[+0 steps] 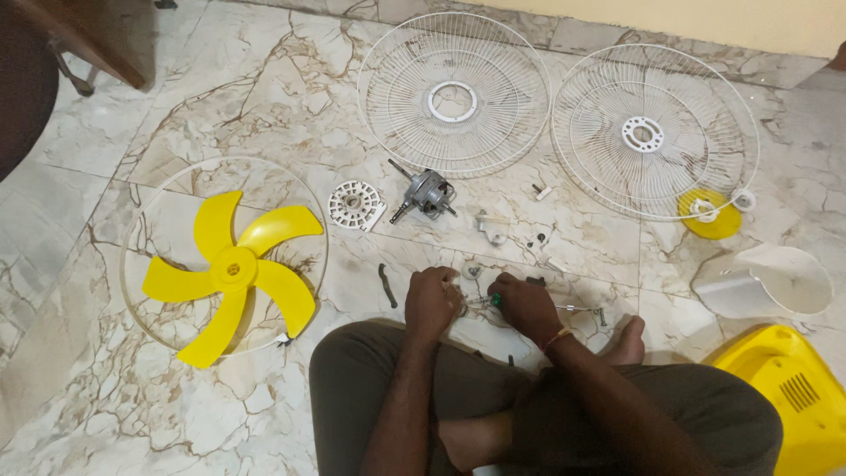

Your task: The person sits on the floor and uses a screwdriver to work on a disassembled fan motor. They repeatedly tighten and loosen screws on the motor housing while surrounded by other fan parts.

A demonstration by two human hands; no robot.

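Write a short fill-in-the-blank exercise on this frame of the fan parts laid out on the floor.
1. The fan blade lying on the marble floor is coloured ____.
2. The number of round wire guards lying at the far side of the floor is ____.
3. The motor lies between the left guard and the person's ____ hand.
4. The green-handled tool is in the ____ hand.

Missing words: yellow; two; left; right

Looks like a home room: marble floor (220,106), plain cream wall (705,22), wooden furniture leg (97,40) in the corner, dismantled fan parts spread across the tiles, no tabletop.
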